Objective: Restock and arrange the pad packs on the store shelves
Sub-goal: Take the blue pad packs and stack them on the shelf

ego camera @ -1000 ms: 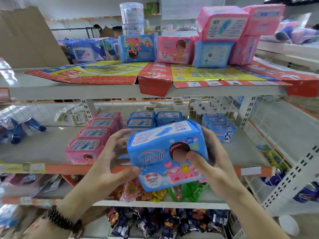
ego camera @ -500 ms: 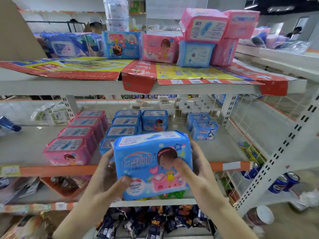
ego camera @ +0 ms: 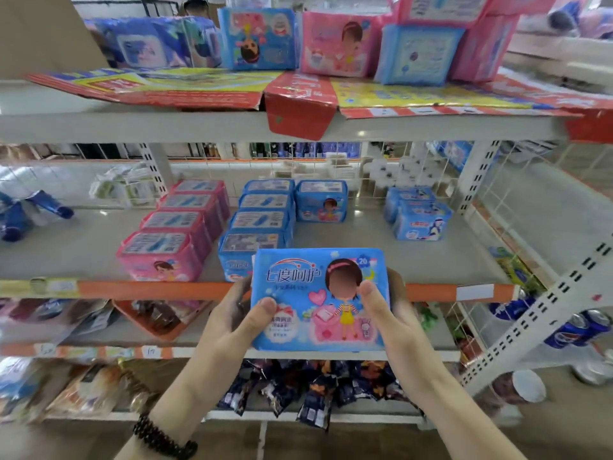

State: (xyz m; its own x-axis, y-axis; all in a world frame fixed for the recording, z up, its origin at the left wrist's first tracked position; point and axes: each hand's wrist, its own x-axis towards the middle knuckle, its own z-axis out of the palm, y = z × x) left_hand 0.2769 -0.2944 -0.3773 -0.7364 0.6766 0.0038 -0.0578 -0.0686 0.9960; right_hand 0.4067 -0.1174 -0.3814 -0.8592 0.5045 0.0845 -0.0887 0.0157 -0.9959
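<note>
Both hands hold one blue pad pack (ego camera: 308, 290) upright in front of the middle shelf's orange edge (ego camera: 149, 290), its printed face toward me. My left hand (ego camera: 238, 317) grips its left side with the thumb on the front. My right hand (ego camera: 384, 307) grips the right side the same way. Behind it on the middle shelf stand a row of pink packs (ego camera: 175, 234), a row of blue packs (ego camera: 258, 220), a lone blue pack (ego camera: 321, 200) and two blue packs (ego camera: 419, 214) further right.
The top shelf (ego camera: 166, 127) carries flattened red and yellow cardboard (ego camera: 298, 101) with blue and pink packs (ego camera: 335, 43) on it. Snack bags (ego camera: 315, 390) fill the lower shelves. A slanted white upright (ego camera: 537, 313) and drink cans (ego camera: 577, 327) are at the right.
The pack has turned from tilted to upright with its front facing me and dropped lower, in front of the shelf edge. My view has come closer to the shelves.
</note>
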